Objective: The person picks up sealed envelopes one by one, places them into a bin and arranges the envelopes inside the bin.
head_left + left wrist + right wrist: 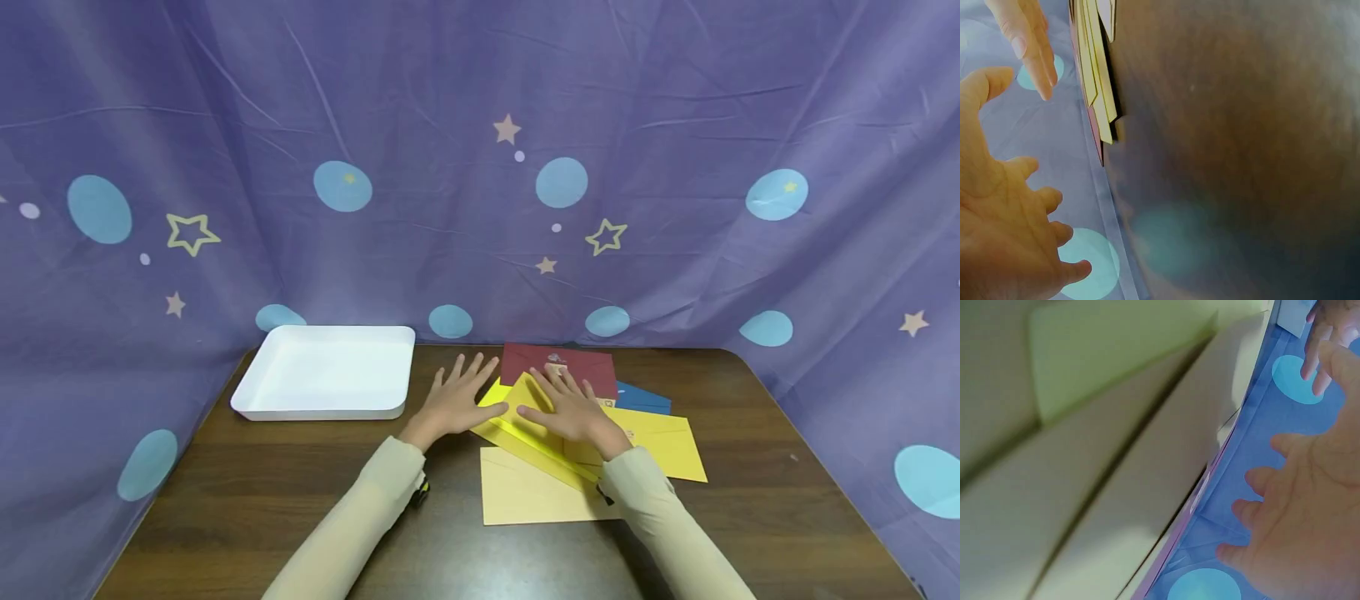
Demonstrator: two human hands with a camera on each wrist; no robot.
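- Left hand [453, 404]: palm down, fingers straight and spread apart, holding nothing; between the white tray [333, 372] and the envelopes, thumb tip reaching over the left edge of the pile
- Right hand [573, 414]: palm down, fingers straight, holding nothing; over the middle of the pile, thumb pointing at the left thumb with a small gap between
- Both wrist views show the palms raised, with loosely bent fingertips; head view alone can't tell contact
- Envelopes: overlapping pile on the brown table [247, 500], right of the tray
- Dark red envelope [525, 360] at the back, blue envelope [647, 400] poking out beside it
- Yellow envelope [671, 446] on the right; slanted yellow envelope [531, 402] in the middle, under the right hand
- Pale yellow envelope [536, 492] at the front, nearest the person, partly covered
- Tray sits at the back left, well apart from the pile
- Cream sleeves [360, 517] on both arms
- Purple curtain [442, 100] behind, printed with stars and blue ovals
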